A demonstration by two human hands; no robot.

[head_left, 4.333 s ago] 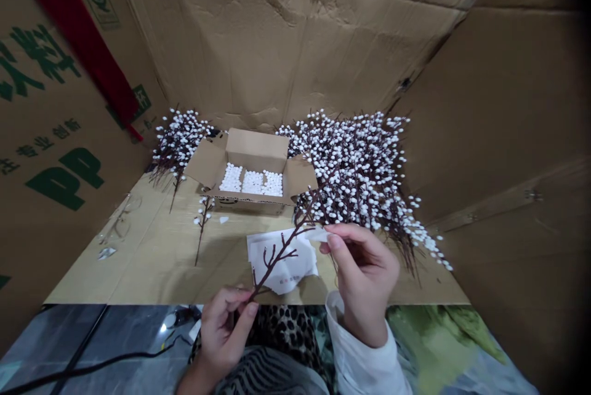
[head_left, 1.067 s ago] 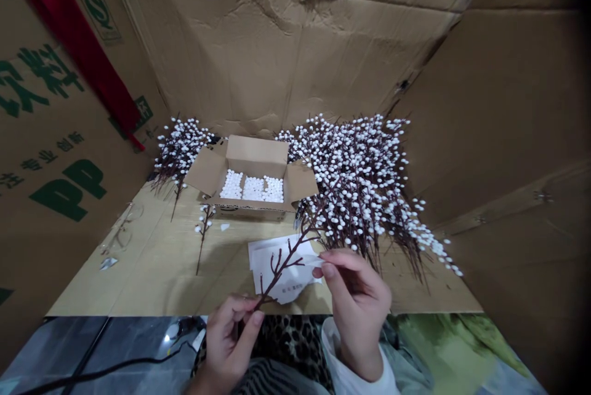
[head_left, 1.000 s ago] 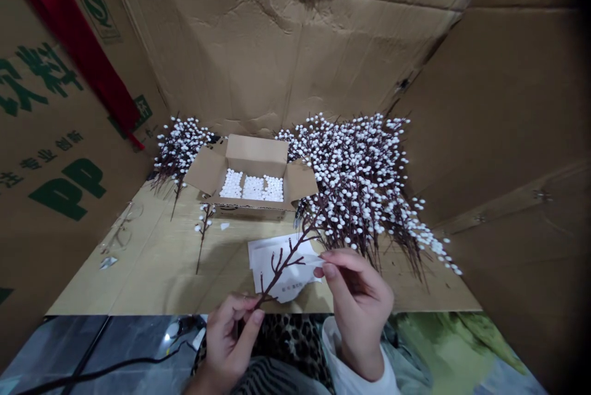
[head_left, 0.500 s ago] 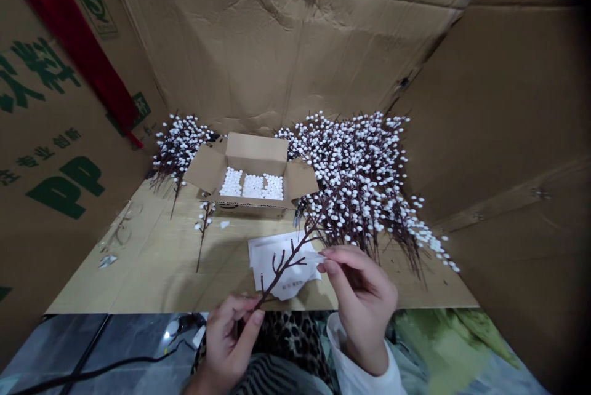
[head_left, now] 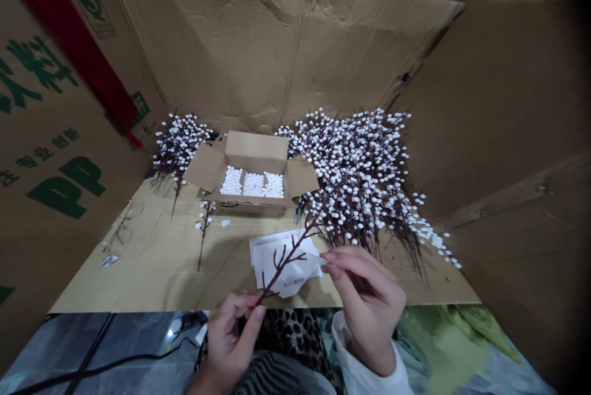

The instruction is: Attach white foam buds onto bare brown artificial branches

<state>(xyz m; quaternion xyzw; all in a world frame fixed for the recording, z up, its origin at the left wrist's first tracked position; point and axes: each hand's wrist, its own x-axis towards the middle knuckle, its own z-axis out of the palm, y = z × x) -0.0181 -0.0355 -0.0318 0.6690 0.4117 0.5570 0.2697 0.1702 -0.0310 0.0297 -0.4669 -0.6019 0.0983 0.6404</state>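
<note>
My left hand [head_left: 228, 336] pinches the lower stem of a bare brown twig [head_left: 285, 263] that rises up and to the right. My right hand [head_left: 364, 303] pinches something small and white at a side branch of that twig; I cannot make out what it is. Under the twig lie white paper sheets [head_left: 284, 256] on the cardboard table [head_left: 152, 266]. Beyond them stands a small open carton [head_left: 252, 176] filled with white foam buds. A big heap of branches with white buds [head_left: 364, 179] lies to the right of the carton.
A smaller bunch of budded branches [head_left: 178, 143] lies left of the carton, and one short budded sprig [head_left: 203, 229] rests in front of it. Tall cardboard walls [head_left: 286, 50] enclose the table. A black cable [head_left: 92, 367] runs over the floor at lower left.
Both hands keep their grip on the twig. My right hand has shifted slightly right and down along the side branch; the view has moved a little.
</note>
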